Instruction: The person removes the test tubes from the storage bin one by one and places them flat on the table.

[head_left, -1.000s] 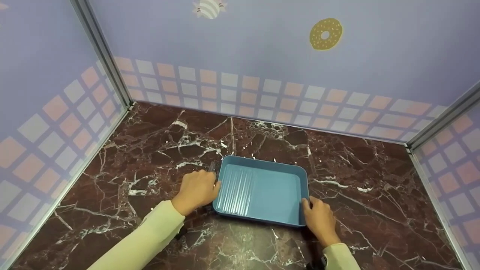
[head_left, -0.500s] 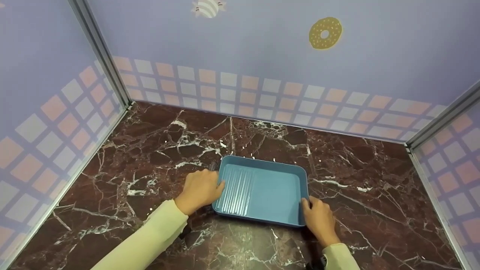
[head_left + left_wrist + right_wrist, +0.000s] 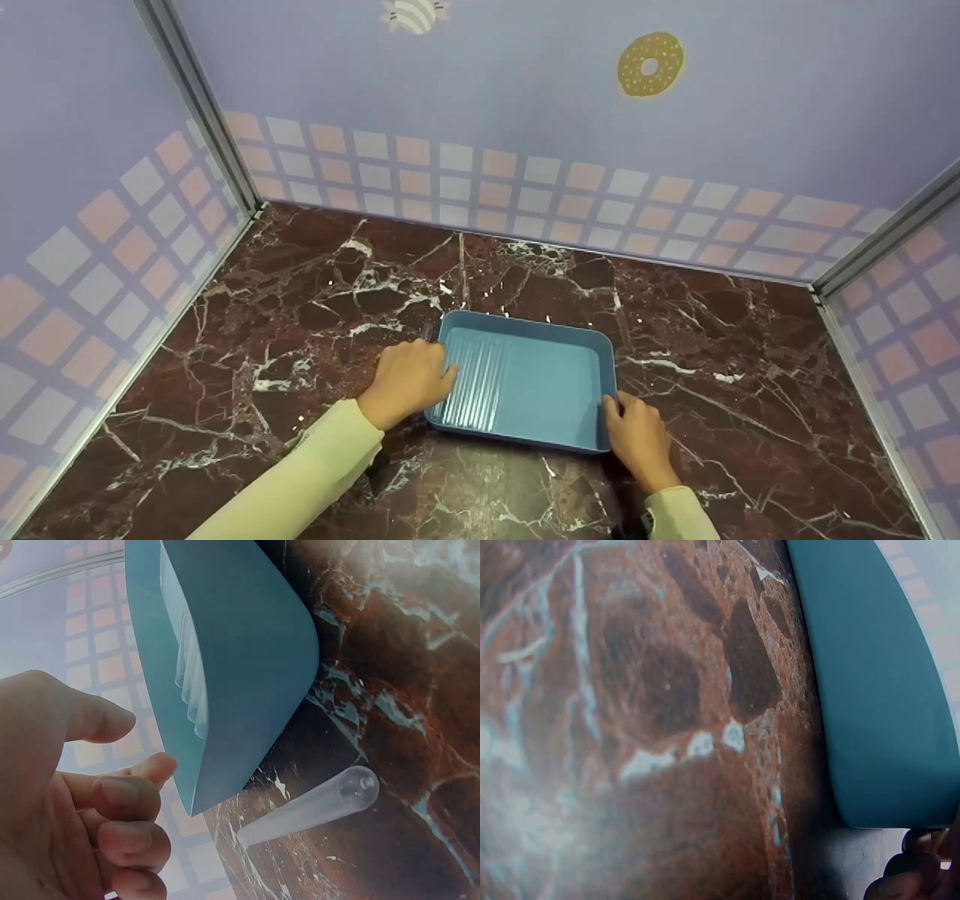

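A blue rectangular tray (image 3: 559, 390) lies on the dark marbled surface. Several clear test tubes (image 3: 474, 382) sit side by side along its left half. Another clear test tube (image 3: 315, 802) rests on the marble outside the tray, by its left end; the left hand mostly hides it in the head view. My left hand (image 3: 409, 382) hovers at the tray's left rim, its thumb apart from loosely bent fingers with nothing between them. At the opposite end, my right hand (image 3: 641, 435) grips the tray's right rim, thumb at the inner side and curled fingers (image 3: 904, 874) outside.
Lilac panels (image 3: 525, 90) with pink and white checks enclose the surface at the back and both sides. Metal corner posts (image 3: 199, 90) join them. Small white flecks (image 3: 504, 307) dot the marble behind the tray.
My left hand has shifted slightly right, so its thumb now overlaps the tray's left rim. The right hand and the tray have stayed in place.
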Demonstrator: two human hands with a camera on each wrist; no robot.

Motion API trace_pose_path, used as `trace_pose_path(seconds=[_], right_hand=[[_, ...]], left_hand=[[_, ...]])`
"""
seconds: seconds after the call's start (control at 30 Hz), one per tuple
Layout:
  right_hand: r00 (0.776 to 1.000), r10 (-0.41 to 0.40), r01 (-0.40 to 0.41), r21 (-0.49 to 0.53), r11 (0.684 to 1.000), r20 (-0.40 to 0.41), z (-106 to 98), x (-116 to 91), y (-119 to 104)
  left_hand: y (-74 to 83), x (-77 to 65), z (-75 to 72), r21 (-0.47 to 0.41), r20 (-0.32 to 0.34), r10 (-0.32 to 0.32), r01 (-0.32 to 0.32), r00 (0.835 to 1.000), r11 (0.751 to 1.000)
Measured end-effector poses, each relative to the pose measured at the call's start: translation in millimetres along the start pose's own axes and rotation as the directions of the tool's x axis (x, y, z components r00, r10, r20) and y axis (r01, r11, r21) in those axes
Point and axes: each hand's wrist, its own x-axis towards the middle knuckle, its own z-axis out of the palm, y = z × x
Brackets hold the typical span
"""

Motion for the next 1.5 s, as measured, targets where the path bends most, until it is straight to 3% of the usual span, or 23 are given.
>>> trace_pose_path(seconds=[0.57, 0.93, 1.23, 1.5], right_hand=[[1.000, 0.004, -0.004, 0.002, 1.000, -0.008, 0.6, -0.9, 1.0], [1.000, 0.002, -0.002, 0.009, 1.000, 0.000, 0.5, -1.2, 0.8], [1.000, 0.008, -0.008, 0.005, 1.000, -0.007, 0.9, 0.0, 0.1], [1.000, 0.004, -0.004, 0.007, 1.000, 0.003, 0.1, -0.8, 0.5]], left_hand=[[5.5, 4.1, 6.5, 0.005, 0.049, 0.010, -0.010, 0.999, 1.000], [10.3, 6.6, 7.1, 0.012, 0.052, 0.007, -0.008, 0.999, 1.000], [13.7, 8.8, 8.8, 0.009, 0.034, 0.043, -0.043, 0.999, 0.999], [17.8, 12.0, 10.5, 0.000, 0.088, 0.031, -0.031, 0.996, 1.000]])
